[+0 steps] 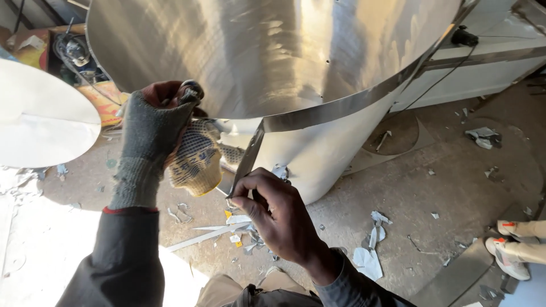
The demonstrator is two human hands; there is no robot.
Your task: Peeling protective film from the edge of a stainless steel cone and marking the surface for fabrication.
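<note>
Strip [248,156]: a narrow band of metal hanging from the rim of the drum [267,62], its long axis steep, running from the upper right at the rim down and left to its free lower end just left of frame centre. Right hand [273,213], bare, nearest the camera: thumb and fingers pinched shut on the strip's lower end. Left hand [156,128], in a grey fingerless mitt, just left of the strip and higher: fingers curled closed around a dark tool [192,90] held against the drum's rim; its working end is hidden. A dotted knit glove [196,162] hangs beneath this hand. Floor [432,193], below: concrete littered with metal offcuts [367,258]. Lower right edge: another person's shoes [506,250]. Left: a pale disc [40,119]. Far, upper frame: the drum's polished curved wall, and beyond it a white cabinet [483,68].
</note>
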